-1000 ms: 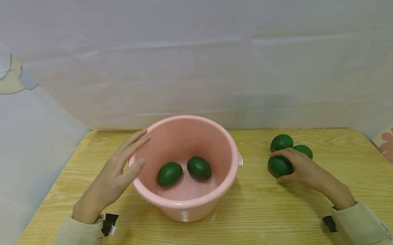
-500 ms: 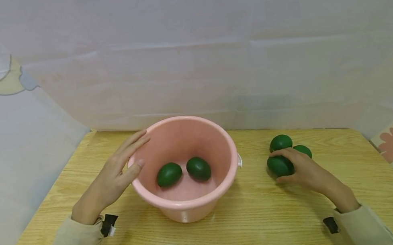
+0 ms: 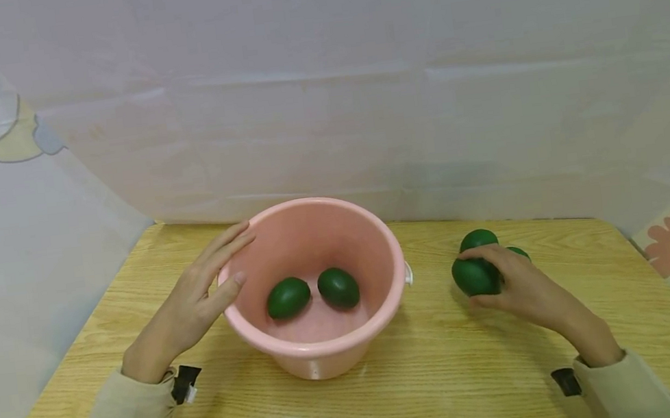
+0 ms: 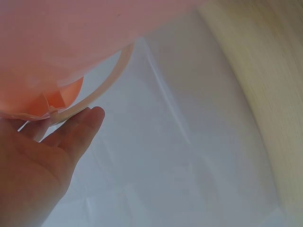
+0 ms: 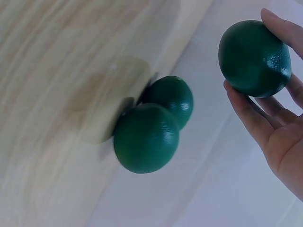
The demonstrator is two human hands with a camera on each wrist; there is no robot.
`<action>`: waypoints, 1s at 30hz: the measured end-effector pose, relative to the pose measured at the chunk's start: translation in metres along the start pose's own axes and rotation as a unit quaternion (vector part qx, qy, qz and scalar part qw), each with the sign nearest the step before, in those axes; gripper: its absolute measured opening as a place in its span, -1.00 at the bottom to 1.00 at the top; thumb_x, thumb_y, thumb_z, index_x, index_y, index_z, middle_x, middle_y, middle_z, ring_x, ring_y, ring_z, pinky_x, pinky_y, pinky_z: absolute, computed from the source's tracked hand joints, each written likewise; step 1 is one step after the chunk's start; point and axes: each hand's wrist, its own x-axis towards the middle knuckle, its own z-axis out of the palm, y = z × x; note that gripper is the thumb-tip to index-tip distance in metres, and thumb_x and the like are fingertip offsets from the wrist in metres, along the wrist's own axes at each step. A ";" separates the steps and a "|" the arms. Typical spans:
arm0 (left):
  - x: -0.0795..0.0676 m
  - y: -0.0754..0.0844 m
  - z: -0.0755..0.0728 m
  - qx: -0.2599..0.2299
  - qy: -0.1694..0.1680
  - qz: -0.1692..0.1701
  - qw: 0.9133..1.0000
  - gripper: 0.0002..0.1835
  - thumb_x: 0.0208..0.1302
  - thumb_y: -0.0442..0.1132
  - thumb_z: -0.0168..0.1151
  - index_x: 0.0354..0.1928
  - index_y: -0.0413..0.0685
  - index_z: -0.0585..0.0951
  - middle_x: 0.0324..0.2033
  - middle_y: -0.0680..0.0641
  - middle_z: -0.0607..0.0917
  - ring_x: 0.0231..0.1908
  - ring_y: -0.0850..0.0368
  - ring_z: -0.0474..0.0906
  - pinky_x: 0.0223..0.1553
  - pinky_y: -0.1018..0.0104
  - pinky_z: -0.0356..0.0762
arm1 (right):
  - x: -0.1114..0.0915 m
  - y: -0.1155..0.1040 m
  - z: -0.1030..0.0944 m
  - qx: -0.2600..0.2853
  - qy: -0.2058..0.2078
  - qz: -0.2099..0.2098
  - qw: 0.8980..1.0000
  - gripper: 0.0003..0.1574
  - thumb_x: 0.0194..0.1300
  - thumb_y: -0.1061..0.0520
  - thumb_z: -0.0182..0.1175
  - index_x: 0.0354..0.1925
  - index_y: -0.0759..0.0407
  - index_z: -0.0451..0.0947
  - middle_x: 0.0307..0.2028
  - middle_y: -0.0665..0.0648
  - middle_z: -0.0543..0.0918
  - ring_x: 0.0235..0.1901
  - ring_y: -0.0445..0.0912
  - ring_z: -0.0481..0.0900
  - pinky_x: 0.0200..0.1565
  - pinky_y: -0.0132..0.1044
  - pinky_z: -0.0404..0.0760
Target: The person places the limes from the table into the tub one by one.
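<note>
A pink bucket (image 3: pixel 319 345) stands on the table, with two smooth, dark green, egg-shaped fruits (image 3: pixel 288 298) lying at its bottom. My left hand (image 3: pixel 193 297) rests against the bucket's left rim, fingers fairly straight; the left wrist view has them beside the pale bucket handle (image 4: pixel 106 85). Over on the right, my right hand (image 3: pixel 520 284) holds another green fruit (image 5: pixel 254 59) between thumb and fingers, raised off the table. Two more green fruits (image 5: pixel 147 138) lie close together behind it, partly covered by the hand in the head view.
The wood-grain table (image 3: pixel 429 384) ends at a pale wall covering (image 3: pixel 322 100) along the back. A white handle fitting (image 3: pixel 408 274) sticks out from the bucket's right side, between it and the fruits.
My right hand has lifted its green fruit slightly, and the fruit now overlaps the one behind it more. The left hand and the bucket have hardly moved.
</note>
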 end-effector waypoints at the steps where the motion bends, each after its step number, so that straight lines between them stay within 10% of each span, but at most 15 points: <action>1: 0.000 0.000 0.000 0.000 0.000 0.000 1.000 -0.43 0.43 -0.27 0.03 0.47 0.05 0.33 0.52 -0.04 0.19 0.51 -0.15 0.06 0.37 -0.37 0.06 | 0.000 -0.002 -0.001 0.004 0.002 -0.002 1.000 -0.13 0.01 0.19 0.53 0.26 0.21 0.40 0.20 0.44 0.48 0.10 0.41 0.50 -0.10 0.29 0.59; 30: -0.001 0.001 0.000 -0.006 0.000 -0.004 1.000 -0.43 0.43 -0.27 0.03 0.47 0.06 0.33 0.52 -0.02 0.18 0.51 -0.13 0.05 0.37 -0.38 0.05 | 0.000 -0.037 -0.018 0.013 0.084 -0.080 0.993 -0.13 -0.01 0.15 0.56 0.27 0.07 0.45 0.14 0.26 0.57 0.00 0.19 0.61 -0.19 0.01 0.65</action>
